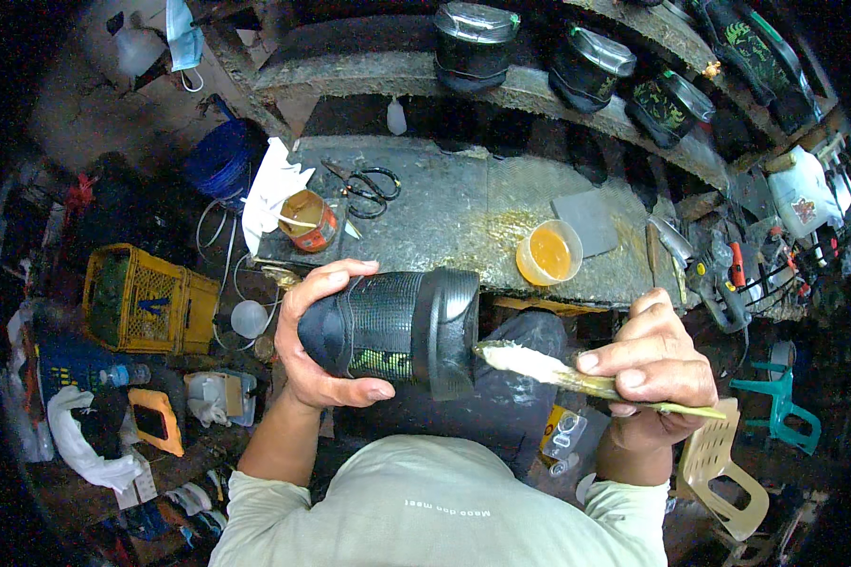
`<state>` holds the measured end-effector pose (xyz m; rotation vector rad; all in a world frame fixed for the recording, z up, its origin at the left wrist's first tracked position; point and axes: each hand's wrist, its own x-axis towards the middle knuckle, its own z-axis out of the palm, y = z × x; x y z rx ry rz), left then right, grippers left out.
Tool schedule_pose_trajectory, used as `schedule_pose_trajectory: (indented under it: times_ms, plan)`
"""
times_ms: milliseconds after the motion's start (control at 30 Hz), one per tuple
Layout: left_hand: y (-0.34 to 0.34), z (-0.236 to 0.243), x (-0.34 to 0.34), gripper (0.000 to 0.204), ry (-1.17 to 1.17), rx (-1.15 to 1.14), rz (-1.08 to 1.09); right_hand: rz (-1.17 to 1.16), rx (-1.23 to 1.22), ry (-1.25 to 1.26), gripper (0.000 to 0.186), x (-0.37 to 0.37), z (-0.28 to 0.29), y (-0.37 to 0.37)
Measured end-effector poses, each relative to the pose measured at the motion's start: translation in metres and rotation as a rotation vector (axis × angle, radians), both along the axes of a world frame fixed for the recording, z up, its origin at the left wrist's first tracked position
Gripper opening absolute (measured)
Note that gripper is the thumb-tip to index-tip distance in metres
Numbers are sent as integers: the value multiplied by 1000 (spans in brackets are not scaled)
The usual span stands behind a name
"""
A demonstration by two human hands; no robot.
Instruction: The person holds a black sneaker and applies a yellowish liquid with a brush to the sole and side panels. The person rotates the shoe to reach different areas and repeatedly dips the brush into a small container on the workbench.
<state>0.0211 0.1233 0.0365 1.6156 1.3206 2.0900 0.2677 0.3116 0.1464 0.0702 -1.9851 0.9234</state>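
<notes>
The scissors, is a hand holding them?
No, the scissors lie alone on the workbench, far from both hands.

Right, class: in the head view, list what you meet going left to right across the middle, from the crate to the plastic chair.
Yellow plastic crate → left hand → black mesh shoe → glue-coated flat brush → right hand → teal plastic chair.
</notes>
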Motion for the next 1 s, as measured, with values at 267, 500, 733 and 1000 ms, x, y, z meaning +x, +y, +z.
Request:
schedule_pose_trajectory:
  times_ms: [267, 500, 733, 1000]
  plan:
    - [-1, 4, 0, 107, 99, 27, 20, 37, 139, -144, 19, 2, 8, -3]
    - [-4, 2, 2, 106, 103, 22, 40, -7, 215, -179, 22, 4, 11, -9]
    - [-4, 4, 3, 107, 158, 48, 64, -54, 116, -173, 16, 5, 11, -18]
    - [-3, 8, 3, 105, 243, 71, 110, -75, -21, -143, 12, 4, 13, -24]
